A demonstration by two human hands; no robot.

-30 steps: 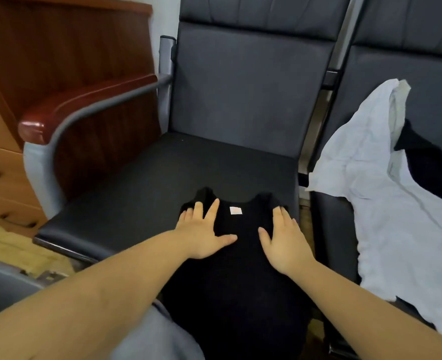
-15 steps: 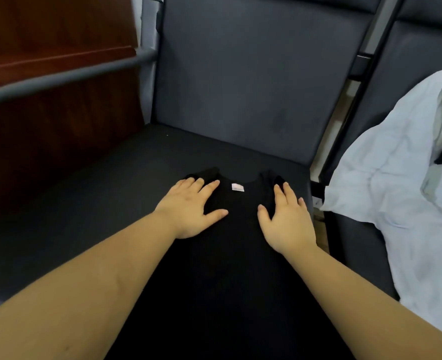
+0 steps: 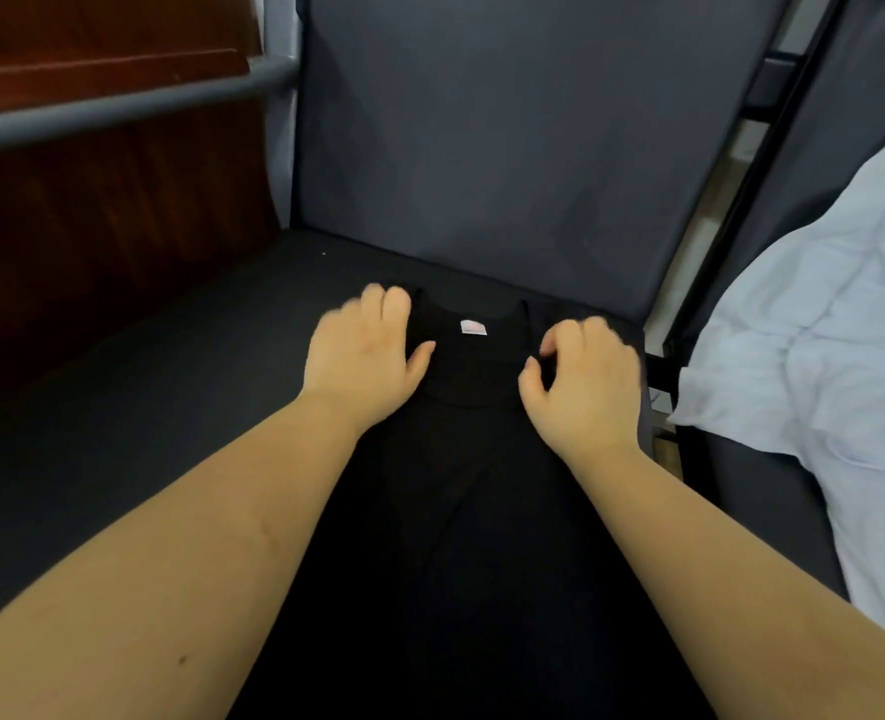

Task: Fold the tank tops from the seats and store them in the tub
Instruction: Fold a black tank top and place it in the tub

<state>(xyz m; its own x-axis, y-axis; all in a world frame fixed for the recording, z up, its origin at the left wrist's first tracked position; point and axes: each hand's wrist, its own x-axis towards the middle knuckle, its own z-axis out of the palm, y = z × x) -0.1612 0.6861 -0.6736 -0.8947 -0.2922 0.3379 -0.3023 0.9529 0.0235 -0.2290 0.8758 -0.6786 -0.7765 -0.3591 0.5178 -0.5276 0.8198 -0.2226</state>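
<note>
A black tank top (image 3: 471,511) lies flat on the dark seat (image 3: 160,387), its neckline with a small white label (image 3: 473,327) toward the backrest. My left hand (image 3: 365,350) rests on the left shoulder strap, fingers curled over the strap's top and thumb on the fabric. My right hand (image 3: 583,376) is on the right strap, fingers bent and thumb and forefinger pinching the cloth. Both hands are slightly blurred. The tub is not in view.
A white garment (image 3: 840,366) is heaped on the neighbouring seat at right. The grey backrest (image 3: 492,137) rises just behind the tank top. A grey armrest bar (image 3: 118,109) and a dark wooden cabinet (image 3: 92,226) stand at left.
The view moved closer to the seat. Both hands slid from flat on the chest area up to the shoulder straps, and their fingers curled onto the fabric.
</note>
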